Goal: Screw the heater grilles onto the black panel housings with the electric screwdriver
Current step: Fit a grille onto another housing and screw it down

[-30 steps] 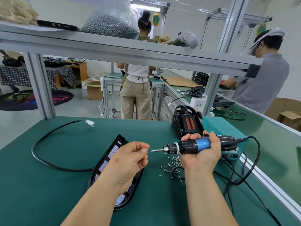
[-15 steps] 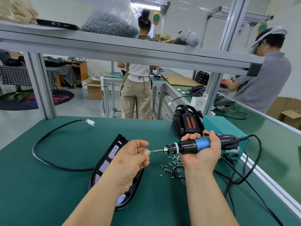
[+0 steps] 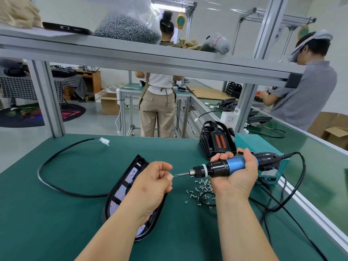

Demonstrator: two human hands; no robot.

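mat (image 3: pixel 56 223): matt green | housing (image 3: pixel 113 196): glossy black, probably plastic | frame (image 3: pixel 131 59): brushed metal

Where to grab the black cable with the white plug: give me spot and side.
Pinch the cable just behind its white plug, from above: that free end lies flat on the green mat, well apart from the panel.

— What's the worktop (image 3: pixel 56 223) like?
— A flat green surface, running off to the right.
— And what's on it?
— A black panel housing (image 3: pixel 122 187) lies open side up near the front. A black cable (image 3: pixel 88 195) loops from its left side round to a white connector (image 3: pixel 104 141) at the back. Loose screws (image 3: pixel 202 187) are scattered just to its right. Far right, a heater grille (image 3: pixel 216 142) sits just beside a teal box (image 3: pixel 243 141).
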